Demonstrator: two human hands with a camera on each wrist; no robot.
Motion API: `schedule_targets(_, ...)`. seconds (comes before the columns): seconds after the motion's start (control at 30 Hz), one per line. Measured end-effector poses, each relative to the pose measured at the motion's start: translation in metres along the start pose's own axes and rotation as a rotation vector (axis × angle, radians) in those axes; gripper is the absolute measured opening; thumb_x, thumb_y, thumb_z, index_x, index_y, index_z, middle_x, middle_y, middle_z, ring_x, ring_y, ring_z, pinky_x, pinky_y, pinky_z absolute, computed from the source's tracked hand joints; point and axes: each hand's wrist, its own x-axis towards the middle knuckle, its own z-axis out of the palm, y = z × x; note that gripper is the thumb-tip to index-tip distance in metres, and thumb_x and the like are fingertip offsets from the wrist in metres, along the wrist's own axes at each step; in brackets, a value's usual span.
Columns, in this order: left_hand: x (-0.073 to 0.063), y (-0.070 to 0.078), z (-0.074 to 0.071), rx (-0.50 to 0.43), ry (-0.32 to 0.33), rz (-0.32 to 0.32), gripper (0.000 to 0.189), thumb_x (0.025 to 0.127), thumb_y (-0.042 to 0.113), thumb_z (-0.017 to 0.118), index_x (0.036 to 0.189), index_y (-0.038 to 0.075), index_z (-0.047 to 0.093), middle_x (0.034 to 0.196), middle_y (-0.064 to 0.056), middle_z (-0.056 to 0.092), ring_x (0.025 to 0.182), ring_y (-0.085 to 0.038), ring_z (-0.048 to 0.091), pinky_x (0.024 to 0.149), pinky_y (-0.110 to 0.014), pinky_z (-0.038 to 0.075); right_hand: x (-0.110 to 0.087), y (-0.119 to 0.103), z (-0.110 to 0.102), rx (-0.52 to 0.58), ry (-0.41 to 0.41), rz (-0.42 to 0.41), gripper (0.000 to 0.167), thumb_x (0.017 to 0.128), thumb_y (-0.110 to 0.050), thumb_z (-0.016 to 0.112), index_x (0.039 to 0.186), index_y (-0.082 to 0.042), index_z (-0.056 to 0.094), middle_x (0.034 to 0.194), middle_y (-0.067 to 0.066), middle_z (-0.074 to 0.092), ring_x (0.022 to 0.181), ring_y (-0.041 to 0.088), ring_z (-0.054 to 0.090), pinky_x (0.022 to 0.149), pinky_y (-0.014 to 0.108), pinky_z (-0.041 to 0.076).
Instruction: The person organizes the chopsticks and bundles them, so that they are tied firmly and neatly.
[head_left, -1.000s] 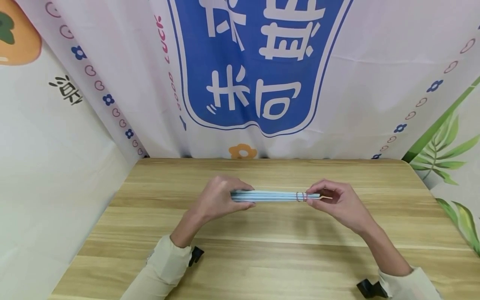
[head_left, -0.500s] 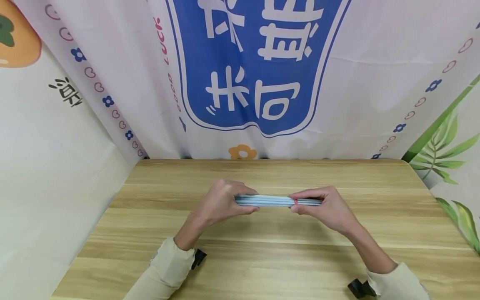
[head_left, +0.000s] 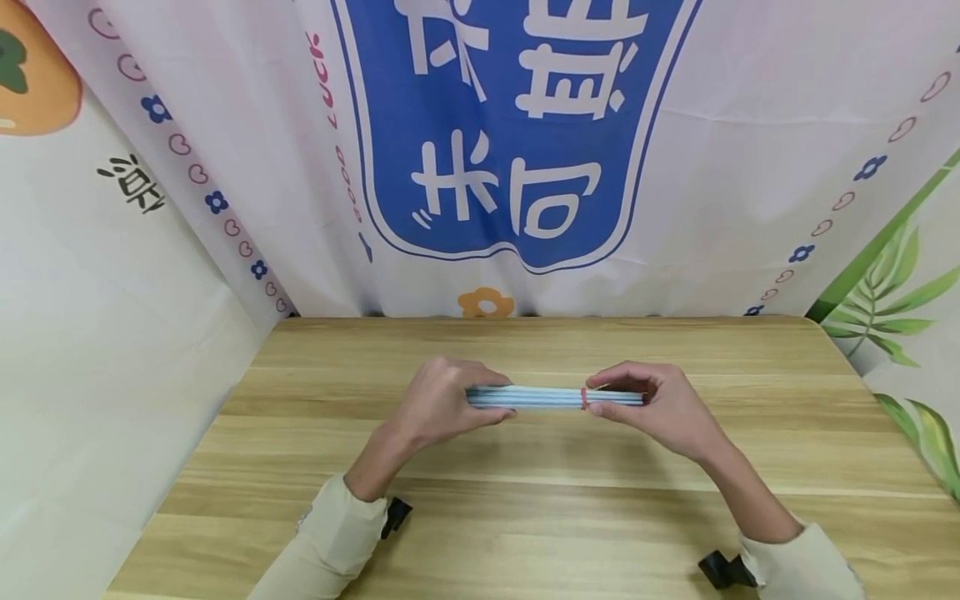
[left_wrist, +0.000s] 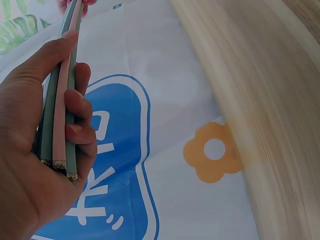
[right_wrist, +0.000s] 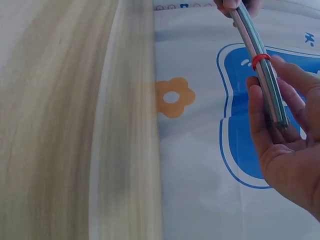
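Note:
A bundle of slim chopsticks (head_left: 547, 398), pale blue-green with pink among them, is held level above the table between both hands. My left hand (head_left: 435, 404) grips the thick end, thumb on one side and fingers curled round the other; the square butt ends show in the left wrist view. A red rubber band (head_left: 584, 398) circles the bundle towards its thin end. Beside the band, my right hand (head_left: 667, 408) has its thumb and fingertips against the chopsticks (right_wrist: 248, 35), whose thin ends point into its palm. How firmly it pinches is hard to see.
A wood-grain table (head_left: 480, 517) lies beneath the hands. Behind it hangs a white cloth (head_left: 720, 192) with a blue printed panel and an orange flower. Each forearm wears a black mount (head_left: 396, 517) near the sleeve.
The band, first seen as separate loops near the right fingertips, now sits as one tight ring further left. The right hand moved left along the bundle, then slightly back; the left hand stayed almost still.

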Motion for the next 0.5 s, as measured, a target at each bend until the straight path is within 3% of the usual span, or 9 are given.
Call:
schedule_targets(0.3,0.0008,0.0033,0.0004,-0.007,0.005,0.007,0.03,0.084,0.031,0.094,0.105,0.012,0.086,0.097,0.0,0.084,0.077,-0.007,0.076,0.067,-0.016,0.054,-0.0003,0.0043,-0.0021,-0.009,0.008,-0.04,0.015,0.092,-0.018,0.087,0.107,-0.018,0.083,0.104,0.0,0.082,0.09,0.013,0.078,0.074,0.03,0.064)
schedule_targets(0.5,0.0008,0.0039,0.0001,-0.02,0.029,0.002,0.03,0.083,0.03,0.094,0.105,0.011,0.086,0.097,-0.001,0.085,0.076,-0.008,0.076,0.066,-0.015,0.052,0.0028,0.0026,0.0029,-0.013,0.044,-0.036,0.017,0.09,-0.018,0.088,0.107,-0.016,0.085,0.108,0.007,0.083,0.09,0.012,0.078,0.075,0.027,0.063)
